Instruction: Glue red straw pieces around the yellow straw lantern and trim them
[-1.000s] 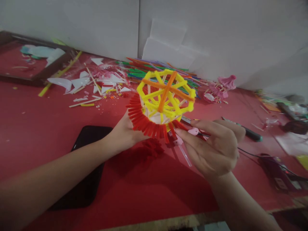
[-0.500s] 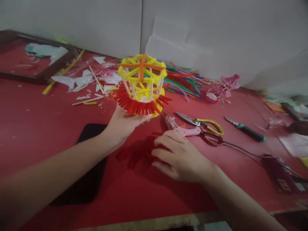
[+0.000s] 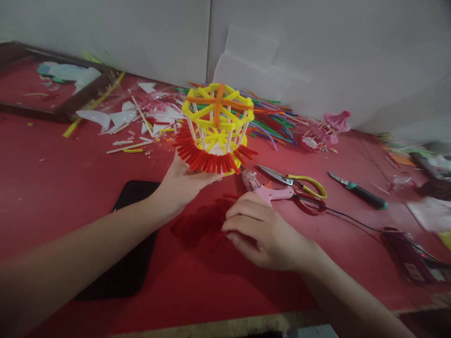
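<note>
My left hand [image 3: 185,183] grips, from below and the left, a small lantern-like model [image 3: 217,126]. It has yellow pipe-cleaner rings and spokes, pale stick posts, an orange cross on top and a fringe of short red pipe-cleaner pieces [image 3: 211,162] round its lower ring. Lower and to the right, my right hand [image 3: 257,230] is closed in a pinch, a small red tip showing at the fingertips, seemingly a red pipe-cleaner piece. Beside it, in shadow on the table, lie more red pieces [image 3: 197,223]. A pink glue gun [image 3: 278,193] lies just beyond the right hand.
Scissors [image 3: 306,180] and a green-and-black cutter knife [image 3: 366,195] lie to the right. A black phone-like slab [image 3: 123,263] is under my left forearm. Behind are coloured pipe cleaners [image 3: 271,124], a pink model [image 3: 327,131], scraps [image 3: 130,117] and a dark frame [image 3: 63,110].
The model in my left hand has moved slightly right and down. My right hand's fingers have drawn closer together into a pinch, with a red tip now at them.
</note>
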Action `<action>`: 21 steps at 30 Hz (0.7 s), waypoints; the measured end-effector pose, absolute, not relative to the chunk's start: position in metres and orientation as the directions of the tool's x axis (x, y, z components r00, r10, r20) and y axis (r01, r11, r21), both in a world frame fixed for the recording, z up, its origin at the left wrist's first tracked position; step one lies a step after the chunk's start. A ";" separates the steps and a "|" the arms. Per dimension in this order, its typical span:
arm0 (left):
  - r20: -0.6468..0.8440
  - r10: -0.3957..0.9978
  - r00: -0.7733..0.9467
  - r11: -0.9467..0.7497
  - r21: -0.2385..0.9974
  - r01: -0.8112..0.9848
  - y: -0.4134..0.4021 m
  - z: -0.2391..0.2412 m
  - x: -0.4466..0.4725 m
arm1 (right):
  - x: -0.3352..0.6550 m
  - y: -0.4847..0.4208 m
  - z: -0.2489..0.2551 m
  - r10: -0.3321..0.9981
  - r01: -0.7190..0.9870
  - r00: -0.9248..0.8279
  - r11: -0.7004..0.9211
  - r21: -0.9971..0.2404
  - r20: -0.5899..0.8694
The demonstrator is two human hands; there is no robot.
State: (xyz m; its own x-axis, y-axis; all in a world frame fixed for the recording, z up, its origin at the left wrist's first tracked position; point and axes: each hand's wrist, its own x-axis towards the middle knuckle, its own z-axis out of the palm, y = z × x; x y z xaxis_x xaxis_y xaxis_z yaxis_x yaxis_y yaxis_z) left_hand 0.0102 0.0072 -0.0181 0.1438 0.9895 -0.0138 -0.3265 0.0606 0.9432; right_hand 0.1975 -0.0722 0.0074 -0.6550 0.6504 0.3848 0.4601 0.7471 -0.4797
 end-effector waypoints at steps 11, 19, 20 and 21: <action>0.081 0.976 0.202 -0.008 0.941 -0.337 0.005 -0.019 0.009 | 0.203 -0.074 0.009 0.667 0.530 -0.396 0.727 -0.436 0.631; 0.130 0.938 0.320 -0.030 0.953 -0.300 0.004 -0.005 0.011 | 0.208 -0.077 0.019 0.610 0.643 -0.352 0.709 -0.290 0.710; 0.125 0.937 0.325 -0.024 0.954 -0.298 0.004 -0.005 0.011 | 0.208 -0.078 0.019 0.604 0.636 -0.364 0.717 -0.285 0.709; 0.119 0.938 0.324 -0.021 0.957 -0.290 0.004 -0.005 0.011 | 0.208 -0.080 0.021 0.600 0.624 -0.379 0.728 -0.284 0.705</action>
State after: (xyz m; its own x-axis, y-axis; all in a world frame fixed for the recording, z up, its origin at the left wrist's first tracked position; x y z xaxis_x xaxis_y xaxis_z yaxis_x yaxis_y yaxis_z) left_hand 0.0109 0.0038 -0.0046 0.3243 0.9384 0.1189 -0.2900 -0.0210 0.9568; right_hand 0.2085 -0.0796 0.0206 -0.3786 0.5997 0.7050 0.6236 0.7281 -0.2845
